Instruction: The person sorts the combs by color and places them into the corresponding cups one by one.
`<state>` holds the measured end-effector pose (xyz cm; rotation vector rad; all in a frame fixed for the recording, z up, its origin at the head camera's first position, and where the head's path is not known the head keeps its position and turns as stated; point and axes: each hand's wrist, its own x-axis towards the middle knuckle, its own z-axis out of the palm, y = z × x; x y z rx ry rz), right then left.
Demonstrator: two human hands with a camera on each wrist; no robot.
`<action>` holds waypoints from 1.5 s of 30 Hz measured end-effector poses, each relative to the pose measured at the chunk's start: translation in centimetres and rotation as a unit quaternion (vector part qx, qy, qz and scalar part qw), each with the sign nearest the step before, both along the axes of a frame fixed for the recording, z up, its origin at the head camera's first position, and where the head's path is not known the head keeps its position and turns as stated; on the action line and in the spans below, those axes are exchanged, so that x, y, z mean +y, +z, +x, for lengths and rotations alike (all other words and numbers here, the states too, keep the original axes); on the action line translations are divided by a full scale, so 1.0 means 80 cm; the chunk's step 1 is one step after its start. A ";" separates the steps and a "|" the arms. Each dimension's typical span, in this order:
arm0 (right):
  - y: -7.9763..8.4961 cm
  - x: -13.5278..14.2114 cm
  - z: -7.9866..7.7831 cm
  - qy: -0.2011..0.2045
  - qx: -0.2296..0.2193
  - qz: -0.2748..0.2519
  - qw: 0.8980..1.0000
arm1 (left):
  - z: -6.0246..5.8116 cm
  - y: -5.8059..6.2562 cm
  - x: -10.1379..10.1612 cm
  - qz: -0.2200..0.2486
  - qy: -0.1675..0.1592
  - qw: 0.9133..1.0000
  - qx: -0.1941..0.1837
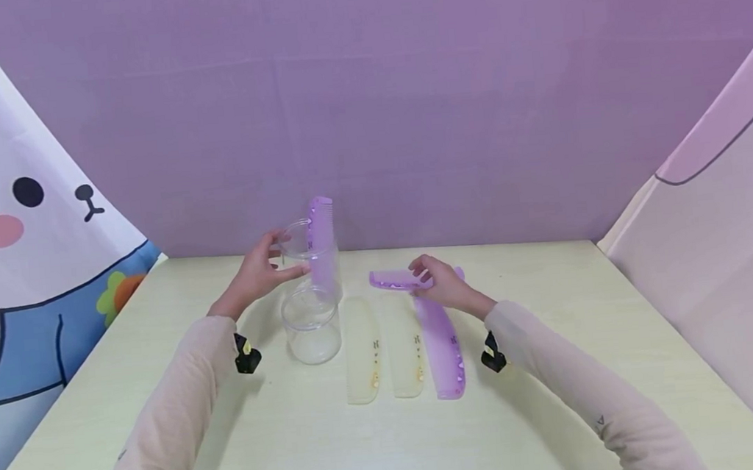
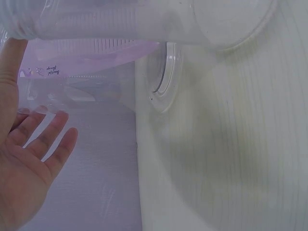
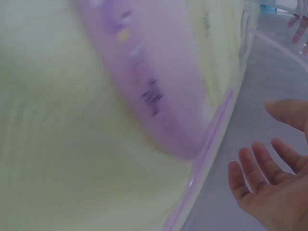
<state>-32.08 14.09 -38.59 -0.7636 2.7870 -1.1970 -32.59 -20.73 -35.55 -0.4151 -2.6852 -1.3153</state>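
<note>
Left hand (image 1: pixel 261 272): thumb and fingers spread about the rear clear cup (image 1: pixel 294 249); pressure cannot be told. 1 upright purple comb (image 1: pixel 321 228) stands inside, right of that hand. Front clear cup (image 1: pixel 314 339) stands nearer the person. 2 pale yellow combs (image 1: pixel 362 361) lie between the hands. 1 crosswise purple comb (image 1: pixel 389 279) lies under the right hand (image 1: pixel 443 283), fingers loosely parted, pinching nothing. 1 lengthwise purple comb (image 1: pixel 443 348) lies nearer the person.

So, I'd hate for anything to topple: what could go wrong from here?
The left hand is curved around the back cup, close behind the front cup; moving it might knock that one. The standing comb rises above the back cup's rim, so a bump could tip it. The right hand is over the crosswise comb, near the lengthwise purple comb; lifting one might nudge the other.
</note>
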 end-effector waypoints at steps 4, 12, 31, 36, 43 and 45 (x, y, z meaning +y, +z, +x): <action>-0.006 0.014 0.003 0.003 -0.018 0.024 1.000 | 0.000 0.001 0.001 -0.004 0.002 1.000 -0.005; -0.017 0.027 0.007 0.008 -0.042 0.066 0.997 | -0.001 0.000 0.000 -0.007 0.002 1.000 -0.008; -0.026 0.026 0.004 0.051 -0.016 0.137 0.989 | -0.003 -0.003 -0.001 -0.003 0.002 1.000 0.000; -0.025 0.023 0.002 0.048 -0.026 0.145 0.988 | -0.002 -0.003 -0.001 -0.005 0.002 1.000 -0.002; -0.022 0.021 -0.003 0.049 -0.041 0.168 0.984 | -0.001 -0.002 -0.001 -0.006 0.002 1.000 -0.004; -0.021 0.020 -0.003 0.046 -0.046 0.169 0.983 | -0.001 -0.001 0.000 -0.006 0.003 1.000 -0.006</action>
